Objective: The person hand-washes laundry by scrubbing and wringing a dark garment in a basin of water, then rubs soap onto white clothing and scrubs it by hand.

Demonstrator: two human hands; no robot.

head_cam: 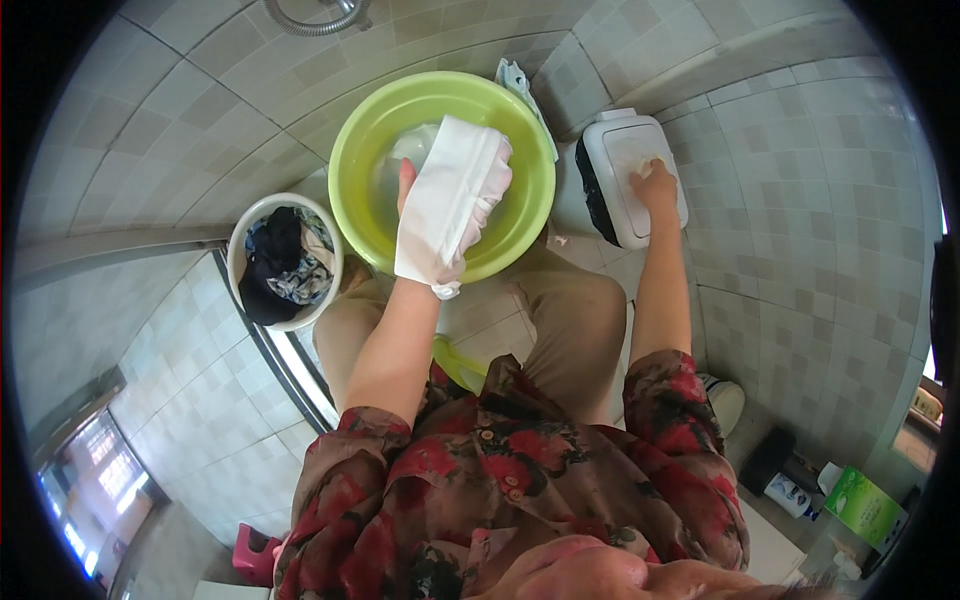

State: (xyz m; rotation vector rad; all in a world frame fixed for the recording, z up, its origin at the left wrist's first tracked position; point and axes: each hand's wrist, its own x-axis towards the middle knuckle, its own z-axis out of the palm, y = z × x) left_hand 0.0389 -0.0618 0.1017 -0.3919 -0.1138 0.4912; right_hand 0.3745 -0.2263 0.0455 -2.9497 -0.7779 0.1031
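Note:
A white cloth garment part (450, 195), with a stitched band and a button at its lower end, drapes over my left hand (406, 184) above a large green plastic basin (341, 187). The thumb shows at the cloth's left edge; the other fingers are hidden beneath it. Inside the basin lies something pale and translucent, perhaps water or suds. My right hand (656, 184) is at the lid of a white bin (637, 217), its fingertips bent on a small pale yellowish thing that I cannot identify.
A white bucket (234, 262) of dark and patterned clothes stands left of the basin. A pale packet (517, 79) leans behind the basin's right rim. Tiled walls rise behind. A pink stool (255, 555) is at lower left; a green tissue pack (864, 506) and a bottle (789, 495) lie at lower right.

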